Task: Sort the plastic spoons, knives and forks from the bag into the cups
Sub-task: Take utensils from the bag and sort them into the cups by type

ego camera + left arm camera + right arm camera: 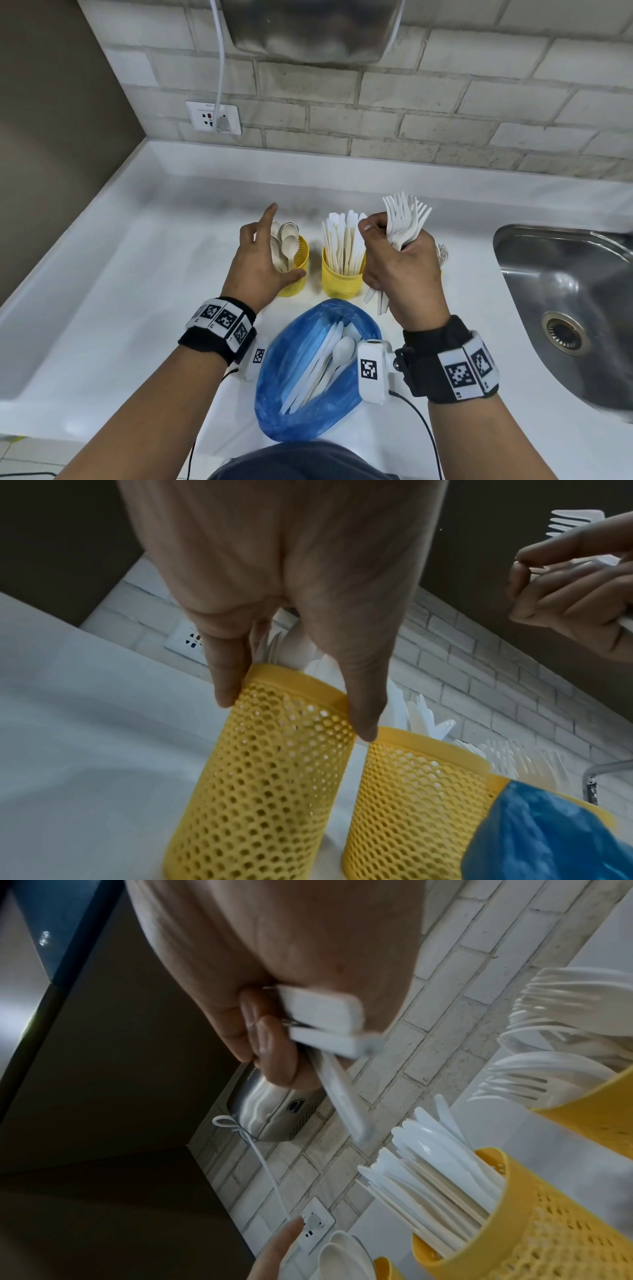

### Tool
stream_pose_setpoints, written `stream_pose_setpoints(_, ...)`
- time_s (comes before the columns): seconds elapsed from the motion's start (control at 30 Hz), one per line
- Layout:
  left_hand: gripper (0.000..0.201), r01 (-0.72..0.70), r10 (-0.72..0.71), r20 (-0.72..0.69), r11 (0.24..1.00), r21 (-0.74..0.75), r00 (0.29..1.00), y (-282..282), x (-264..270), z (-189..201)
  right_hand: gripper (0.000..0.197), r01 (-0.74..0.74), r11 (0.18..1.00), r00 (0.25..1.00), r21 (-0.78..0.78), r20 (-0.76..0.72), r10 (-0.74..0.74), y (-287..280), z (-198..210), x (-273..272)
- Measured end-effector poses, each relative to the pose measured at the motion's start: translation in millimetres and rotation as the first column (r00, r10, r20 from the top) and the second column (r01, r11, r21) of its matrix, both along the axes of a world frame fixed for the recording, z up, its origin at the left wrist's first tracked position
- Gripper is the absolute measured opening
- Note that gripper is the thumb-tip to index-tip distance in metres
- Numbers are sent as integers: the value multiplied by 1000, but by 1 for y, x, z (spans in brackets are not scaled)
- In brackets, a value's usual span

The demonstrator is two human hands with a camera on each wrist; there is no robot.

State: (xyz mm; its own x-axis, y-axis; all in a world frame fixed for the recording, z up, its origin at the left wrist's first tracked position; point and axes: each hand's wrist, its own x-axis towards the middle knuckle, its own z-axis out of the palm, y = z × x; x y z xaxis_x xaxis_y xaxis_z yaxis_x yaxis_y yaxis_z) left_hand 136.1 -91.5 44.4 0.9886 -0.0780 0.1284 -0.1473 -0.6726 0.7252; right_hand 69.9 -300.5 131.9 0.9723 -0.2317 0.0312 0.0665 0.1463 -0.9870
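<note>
A white countertop (137,291) runs out from a pale brick wall (445,102), and everything here is placed from the middle yellow mesh cup (342,281), the one packed with upright white plastic knives (344,240). Well to its right a steel sink (561,298) is set into the counter. Just in front of it, toward the person, a blue plastic bag (308,394) lies open with a spoon and other white cutlery (329,359) still inside. Just to its left stands a second yellow mesh cup (297,270) holding white spoons (286,240); the left hand (260,263) rests against that cup with thumb and a finger touching the rim on either side, the index finger pointing straight out, fingers loose and curled round nothing. Just to its right a third yellow cup (596,1112) holds forks and is mostly hidden in the head view by the right hand (400,270). That hand hangs above and to the right of the knife cup, fingers wrapped tightly round a bundle of white forks (406,219), tines up, handles sticking out below the palm.
</note>
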Motion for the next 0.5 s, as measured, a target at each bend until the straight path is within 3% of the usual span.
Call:
stream_pose_setpoints(0.1,127,0,1,-18,999,45,1000,-1,-2,8,17,6,1000,1000,25,5,-7,1,0,1)
stream_pose_setpoints(0.17,118,-39,32,83,996,80,996,-7,-11,24,24,22,998,1000,59,15,-23,1,-1,3)
stream_pose_setpoints(0.23,96,-33,30,265,999,7,964,-16,-26,43,35,31,996,999,88,16,-33,3,-3,4)
stream_pose_setpoints(0.3,68,59,-6,297,984,-168,955,-25,-43,63,47,42,993,999,110,4,-43,7,-5,6)
stream_pose_setpoints(0.4,41,166,-189,-47,938,-305,981,-38,-60,80,52,80,993,997,91,-29,-78,16,-6,6)
stream_pose_setpoints(0.43,40,186,-252,-162,921,-342,954,-40,-63,80,49,91,992,995,91,-41,-88,19,-6,6)
stream_pose_setpoints(0.5,46,231,-354,-250,881,-413,901,-43,-67,76,47,105,988,992,114,-82,-96,25,-3,4)
